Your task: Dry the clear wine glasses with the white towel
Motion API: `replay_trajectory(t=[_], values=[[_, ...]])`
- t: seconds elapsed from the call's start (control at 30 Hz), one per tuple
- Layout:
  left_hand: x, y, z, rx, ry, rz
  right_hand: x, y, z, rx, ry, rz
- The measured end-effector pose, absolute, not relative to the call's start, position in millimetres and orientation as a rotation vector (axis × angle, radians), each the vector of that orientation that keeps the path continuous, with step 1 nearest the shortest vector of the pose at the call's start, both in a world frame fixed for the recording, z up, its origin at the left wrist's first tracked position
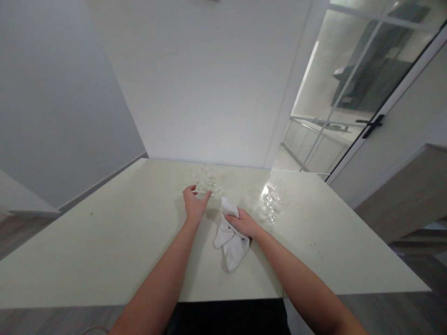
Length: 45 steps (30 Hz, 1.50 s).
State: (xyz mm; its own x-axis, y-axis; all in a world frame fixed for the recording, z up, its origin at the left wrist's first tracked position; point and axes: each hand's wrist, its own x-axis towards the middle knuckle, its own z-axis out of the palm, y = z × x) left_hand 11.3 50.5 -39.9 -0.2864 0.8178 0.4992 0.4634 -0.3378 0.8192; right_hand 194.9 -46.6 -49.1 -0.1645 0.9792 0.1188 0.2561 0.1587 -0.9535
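My right hand point(246, 224) grips a white cloth point(232, 249), bunched at the top with its loose folds hanging down over the table. To the left, my left hand point(195, 202) reaches to the near side of a small group of clear glasses point(210, 174). Its thumb and fingers are spread apart, close to the nearest glass; whether they touch it is hard to see through the transparent glass. Beyond my right hand, a second cluster of several clear glasses point(272, 197) stands to the right.
The pale table point(139, 242) reaches back to a white wall point(206, 93). Behind its right end is a glass-paned partition with a door point(412, 93) and its black handle point(373, 125). Wooden flooring point(380, 311) shows beyond the table's edges.
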Motion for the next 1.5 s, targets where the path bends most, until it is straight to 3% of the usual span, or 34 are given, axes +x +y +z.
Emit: replay_trajectory(t=[0.27,0.6,0.8,0.93,1.13,1.33,1.5], values=[[19,53,-38,1.658,1.572,1.28,194,-44,-49,-1.222,-1.567,1.056],[24,64,-45,1.862,1.529,1.085,191,-45,-44,-1.211,-1.428,1.144],[24,63,-46,1.932,1.545,1.062,191,-45,-48,-1.217,-1.39,1.167],[29,58,-44,2.108,1.477,1.122,192,-41,-52,-1.234,-1.052,1.284],[35,33,-22,2.301,1.287,1.296,200,-34,-39,-0.816,-0.531,1.334],[39,0,-4,2.738,1.191,0.665,207,-42,-20,-0.53,-0.609,1.321],[36,-1,0,2.75,1.286,0.52,202,-40,-27,-0.608,-0.677,1.339]])
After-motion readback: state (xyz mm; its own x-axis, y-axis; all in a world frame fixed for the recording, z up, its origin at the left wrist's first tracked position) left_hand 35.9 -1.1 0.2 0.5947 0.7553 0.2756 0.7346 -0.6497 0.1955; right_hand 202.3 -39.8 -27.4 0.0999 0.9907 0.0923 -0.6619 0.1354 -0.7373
